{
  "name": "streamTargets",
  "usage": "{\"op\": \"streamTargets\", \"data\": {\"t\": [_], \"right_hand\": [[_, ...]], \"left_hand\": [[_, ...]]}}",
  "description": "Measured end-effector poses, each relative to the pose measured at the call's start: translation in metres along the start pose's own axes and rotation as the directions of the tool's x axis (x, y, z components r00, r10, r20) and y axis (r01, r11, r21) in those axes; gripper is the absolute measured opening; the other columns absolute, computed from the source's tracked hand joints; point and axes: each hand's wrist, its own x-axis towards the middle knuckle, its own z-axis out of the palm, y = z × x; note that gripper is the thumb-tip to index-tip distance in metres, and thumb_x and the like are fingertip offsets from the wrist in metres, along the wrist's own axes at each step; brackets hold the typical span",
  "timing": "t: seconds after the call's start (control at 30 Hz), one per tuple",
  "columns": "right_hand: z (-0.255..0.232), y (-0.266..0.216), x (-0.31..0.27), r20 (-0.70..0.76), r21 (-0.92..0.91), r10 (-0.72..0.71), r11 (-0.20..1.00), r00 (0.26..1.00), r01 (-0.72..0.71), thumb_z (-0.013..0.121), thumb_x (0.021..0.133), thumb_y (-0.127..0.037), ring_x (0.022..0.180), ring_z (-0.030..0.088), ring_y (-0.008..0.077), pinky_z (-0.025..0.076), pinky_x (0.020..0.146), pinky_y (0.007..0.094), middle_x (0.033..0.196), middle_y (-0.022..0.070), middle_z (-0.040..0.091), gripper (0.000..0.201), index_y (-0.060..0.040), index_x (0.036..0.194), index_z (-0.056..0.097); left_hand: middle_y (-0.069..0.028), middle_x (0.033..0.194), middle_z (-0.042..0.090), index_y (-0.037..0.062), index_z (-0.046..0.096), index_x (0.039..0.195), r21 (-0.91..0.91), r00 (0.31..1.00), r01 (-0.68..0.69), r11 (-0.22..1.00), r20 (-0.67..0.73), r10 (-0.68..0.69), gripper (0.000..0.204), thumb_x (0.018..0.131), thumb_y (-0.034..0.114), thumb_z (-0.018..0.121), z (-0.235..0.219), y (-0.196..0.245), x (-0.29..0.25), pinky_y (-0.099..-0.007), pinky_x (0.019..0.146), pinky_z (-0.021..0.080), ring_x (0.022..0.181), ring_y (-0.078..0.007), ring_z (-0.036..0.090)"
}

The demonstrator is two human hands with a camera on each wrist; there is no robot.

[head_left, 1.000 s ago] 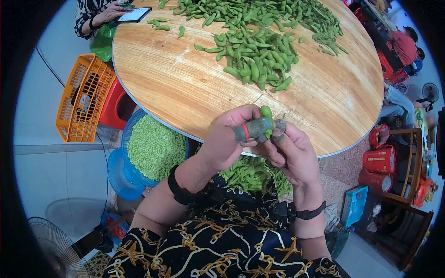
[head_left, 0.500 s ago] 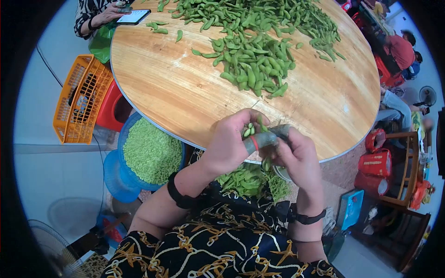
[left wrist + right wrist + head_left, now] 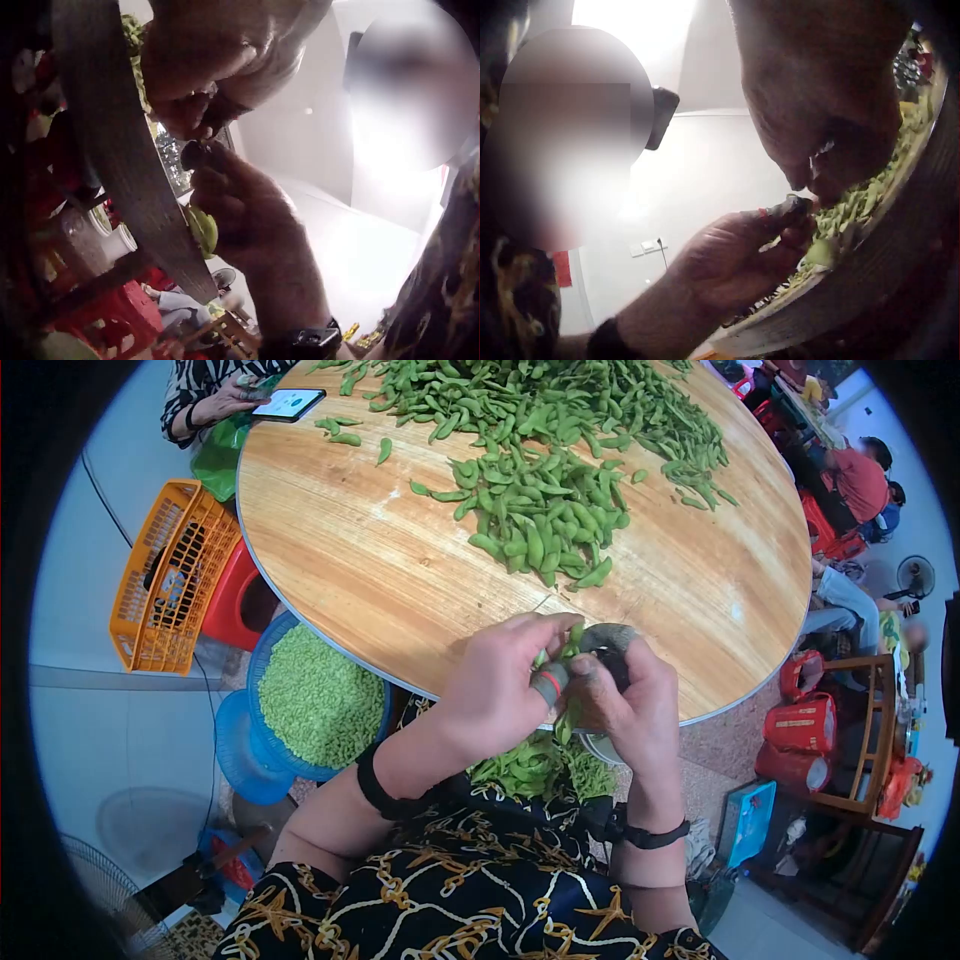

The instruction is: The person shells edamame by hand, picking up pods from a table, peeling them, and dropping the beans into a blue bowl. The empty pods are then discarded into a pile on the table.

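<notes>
Both hands meet over the near edge of the round wooden table (image 3: 390,590). The left hand (image 3: 490,678), its thumb in a grey cover with a red band, holds a green soybean pod (image 3: 574,641) upright against its curled fingers. Close against it, the right hand (image 3: 645,705) has grey covers on thumb and forefinger and pinches at the pods. Another pod (image 3: 564,722) hangs below the fingertips, and shows beside the right hand in the left wrist view (image 3: 202,229). The fingers partly hide the pods.
A heap of soybean pods (image 3: 545,520) covers the far side of the table. Shelled beans fill a blue basket (image 3: 325,690) at the left, near an orange crate (image 3: 160,580). More pods (image 3: 525,765) lie below the table edge. Another person's hand (image 3: 230,402) holds a phone (image 3: 290,404).
A pod upright between the hands gave way to pale beans showing in the left hand. Now the hands are closer together with pods at the fingertips. The head view has shifted slightly.
</notes>
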Motion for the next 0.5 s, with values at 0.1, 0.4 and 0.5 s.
{"op": "streamTargets", "data": {"t": [0.1,0.4,0.5], "right_hand": [[-0.005,0.014,0.007,0.112,-0.029,-0.023,0.999,0.993,0.027,0.066,0.078,-0.008,0.057,0.055,0.0085,0.044,0.053,0.024,0.065,0.0068,0.062,0.015,0.0006,0.089,0.06],[-0.004,0.014,0.006,-0.003,-0.111,-0.236,0.966,0.972,0.234,0.064,0.078,-0.006,0.053,0.058,0.0172,0.044,0.05,0.0261,0.064,0.011,0.06,0.013,0.0004,0.089,0.06],[0.006,0.012,0.006,-0.117,-0.164,-0.216,0.967,0.969,0.196,0.064,0.078,-0.005,0.053,0.059,0.0188,0.044,0.049,0.0271,0.065,0.0126,0.06,0.013,0.0004,0.089,0.06]], "left_hand": [[-0.0094,0.085,0.06,-0.0003,0.056,0.111,0.029,0.997,-0.053,0.998,0.052,0.051,0.036,0.076,0.001,0.063,-0.001,-0.002,0.0,-0.029,0.069,0.046,0.077,-0.0111,0.056],[-0.0082,0.099,0.062,-0.0016,0.054,0.114,-0.738,0.894,0.436,0.514,0.423,-0.15,0.032,0.082,0.004,0.059,-0.013,-0.018,0.008,-0.0225,0.07,0.046,0.08,-0.0113,0.058],[-0.0088,0.106,0.06,-0.0008,0.053,0.115,-0.818,0.858,0.512,0.263,0.469,-0.211,0.032,0.084,0.004,0.056,-0.009,-0.015,0.008,-0.0192,0.066,0.045,0.079,-0.009,0.057]]}}
